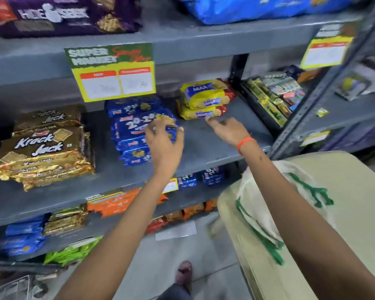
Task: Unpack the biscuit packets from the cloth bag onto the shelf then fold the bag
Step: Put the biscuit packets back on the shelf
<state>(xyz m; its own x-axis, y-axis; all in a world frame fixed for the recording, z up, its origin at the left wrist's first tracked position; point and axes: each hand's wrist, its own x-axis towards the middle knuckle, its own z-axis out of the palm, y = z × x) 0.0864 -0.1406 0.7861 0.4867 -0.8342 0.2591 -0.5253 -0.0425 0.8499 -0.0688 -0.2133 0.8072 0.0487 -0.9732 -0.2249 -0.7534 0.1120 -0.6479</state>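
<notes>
Both hands are up at the middle shelf (214,146), so the unpacking step looks to be at or near its end. The left hand (164,140) has its fingers spread and curled over the right end of the blue packets (136,131), touching the top of the stack but not clearly gripping any one packet (it reads as tidying). The right hand (227,128) is loose and holds nothing, its fingertips just at the front of the yellow packets (204,98), which sit stacked toward the shelf's back right corner. The gold packets (46,148) lie near the left end. The bag (266,204), white with green print, lies slack on a beige surface (344,202) under the right forearm; whether packets remain inside cannot be told. Next move, by my reckoning: check the bag, then flatten and fold it with both hands.
</notes>
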